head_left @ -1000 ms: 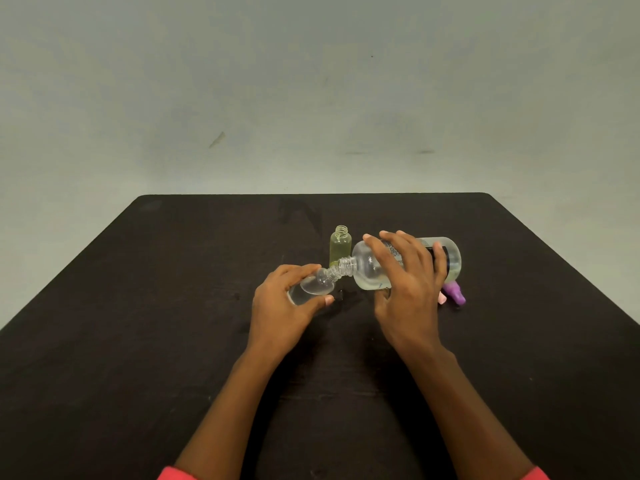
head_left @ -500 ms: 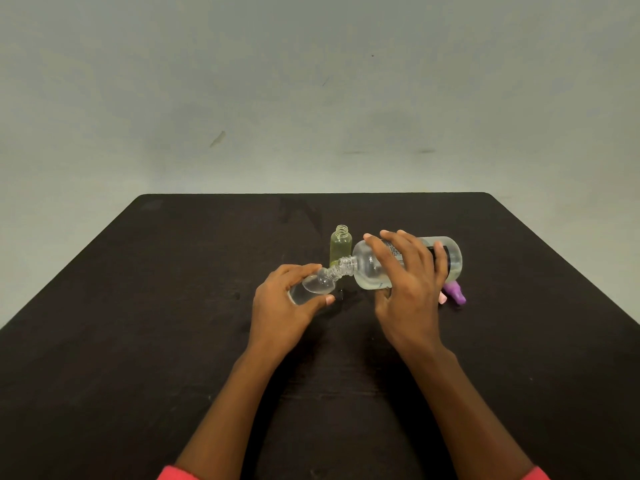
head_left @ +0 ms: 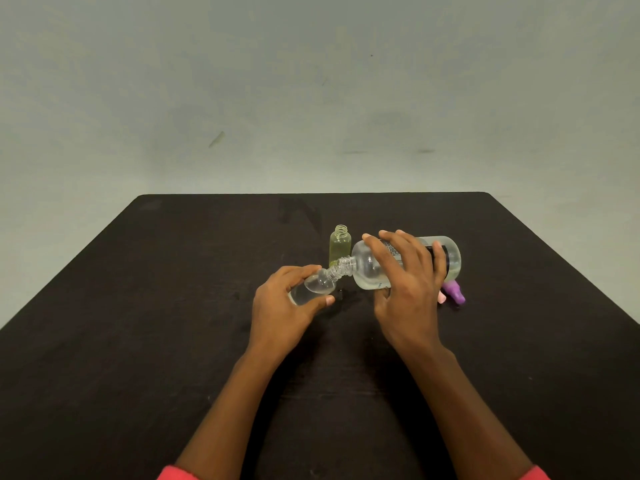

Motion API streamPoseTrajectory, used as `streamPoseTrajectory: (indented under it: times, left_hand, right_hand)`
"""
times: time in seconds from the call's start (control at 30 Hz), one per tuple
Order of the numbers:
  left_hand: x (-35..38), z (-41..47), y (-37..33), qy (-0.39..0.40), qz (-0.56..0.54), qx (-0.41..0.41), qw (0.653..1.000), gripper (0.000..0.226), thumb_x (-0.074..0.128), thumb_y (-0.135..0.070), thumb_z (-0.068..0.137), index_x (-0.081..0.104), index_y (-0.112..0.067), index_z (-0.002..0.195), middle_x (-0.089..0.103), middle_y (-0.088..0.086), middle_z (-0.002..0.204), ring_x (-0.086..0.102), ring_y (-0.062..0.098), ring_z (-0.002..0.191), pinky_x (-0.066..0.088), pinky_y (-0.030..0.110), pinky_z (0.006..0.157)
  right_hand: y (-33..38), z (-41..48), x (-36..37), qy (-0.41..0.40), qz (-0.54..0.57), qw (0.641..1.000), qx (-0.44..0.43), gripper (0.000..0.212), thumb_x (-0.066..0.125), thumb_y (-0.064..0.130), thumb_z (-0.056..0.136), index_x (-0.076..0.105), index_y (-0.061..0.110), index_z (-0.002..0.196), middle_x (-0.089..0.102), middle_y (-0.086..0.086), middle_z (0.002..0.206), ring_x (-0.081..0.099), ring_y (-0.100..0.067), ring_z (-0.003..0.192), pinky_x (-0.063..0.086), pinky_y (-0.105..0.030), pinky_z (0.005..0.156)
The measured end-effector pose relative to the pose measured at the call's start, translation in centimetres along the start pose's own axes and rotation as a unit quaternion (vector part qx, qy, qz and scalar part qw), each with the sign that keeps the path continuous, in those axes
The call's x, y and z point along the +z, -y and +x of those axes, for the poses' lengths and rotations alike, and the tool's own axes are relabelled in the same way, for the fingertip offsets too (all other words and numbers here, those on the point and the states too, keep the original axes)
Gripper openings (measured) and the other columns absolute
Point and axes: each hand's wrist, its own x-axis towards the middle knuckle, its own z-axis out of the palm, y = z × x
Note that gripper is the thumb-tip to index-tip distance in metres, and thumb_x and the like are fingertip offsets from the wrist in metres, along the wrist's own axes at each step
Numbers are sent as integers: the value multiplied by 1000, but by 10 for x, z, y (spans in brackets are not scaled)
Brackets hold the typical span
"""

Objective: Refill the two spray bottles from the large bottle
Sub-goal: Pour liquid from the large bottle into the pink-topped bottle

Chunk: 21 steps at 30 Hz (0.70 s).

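My right hand (head_left: 407, 289) grips the large clear bottle (head_left: 367, 271), tipped on its side with its threaded mouth pointing left. That mouth meets the open neck of a small clear spray bottle (head_left: 317, 284), which my left hand (head_left: 280, 306) holds tilted above the black table (head_left: 173, 306). Clear liquid lies along the low side of the large bottle. A second small bottle (head_left: 340, 245), yellowish and uncapped, stands upright just behind the two necks.
A purple spray cap (head_left: 456, 293) and a pink one (head_left: 442, 297) lie on the table to the right of my right hand. A small wet spot (head_left: 341, 296) shows on the table under the bottle necks. The table's far edge runs behind the bottles.
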Motion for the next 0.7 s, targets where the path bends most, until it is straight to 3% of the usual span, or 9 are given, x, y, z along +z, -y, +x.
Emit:
streamPoseTrajectory:
  times: [0.33, 0.7]
  left_hand:
    - [2, -2, -2, -1, -3, -3, 1000, 52, 87, -16, 62, 61, -50, 91, 68, -19, 98, 61, -6, 96, 49, 19, 89]
    - [3, -3, -2, -9, 3, -1, 1000, 54, 87, -17, 61, 59, -56, 86, 68, -21, 96, 61, -7, 94, 50, 21, 87]
  right_hand:
    - [0, 0, 1, 1, -1, 1000, -2, 87, 72, -18, 53, 58, 22, 128, 58, -4, 127, 43, -22, 127, 12, -47, 114]
    - [0, 0, 1, -1, -6, 1000, -5, 86, 72, -17, 53, 58, 22, 128, 58, -4, 127, 43, -22, 128, 12, -47, 114]
